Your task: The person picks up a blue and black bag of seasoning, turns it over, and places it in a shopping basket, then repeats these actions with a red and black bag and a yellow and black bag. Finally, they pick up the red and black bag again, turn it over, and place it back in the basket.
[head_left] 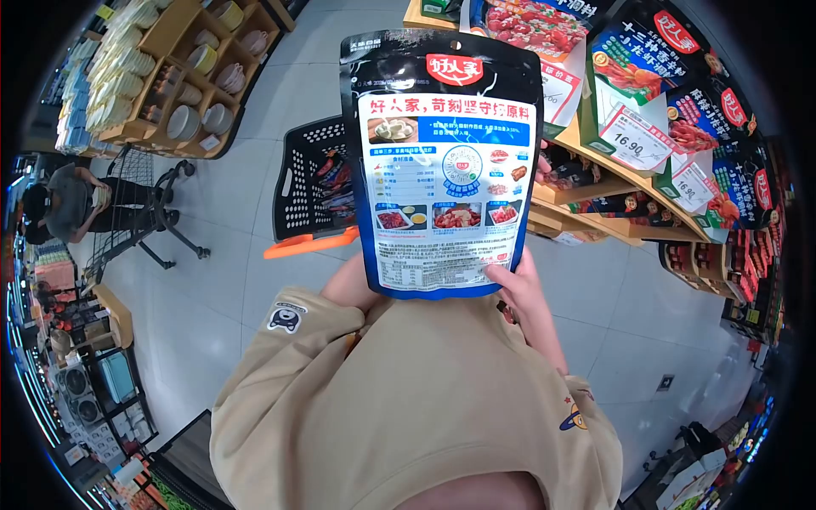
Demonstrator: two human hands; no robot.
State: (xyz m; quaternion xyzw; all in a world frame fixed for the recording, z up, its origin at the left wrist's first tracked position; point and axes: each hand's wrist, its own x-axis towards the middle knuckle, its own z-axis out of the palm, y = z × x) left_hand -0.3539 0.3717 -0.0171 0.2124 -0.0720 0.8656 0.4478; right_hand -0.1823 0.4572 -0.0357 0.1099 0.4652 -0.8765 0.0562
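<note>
A large blue and black seasoning pouch (450, 170) is held upright in front of my chest, its printed back facing me. My right hand (517, 285) grips the pouch's lower right corner, with the thumb on its front. The left forearm reaches up behind the pouch at the lower left, and the pouch hides my left hand. Behind the pouch on the left is a black basket (293, 183) with an orange handle (310, 242) and several packets inside.
Shelves at the upper right hold similar pouches (642, 51) and price tags (633, 136). A wooden rack (161, 76) with bowls stands at the upper left. Near a wheeled cart (136, 208) at the left is another person (68, 200). Grey floor tiles (586, 340) lie around me.
</note>
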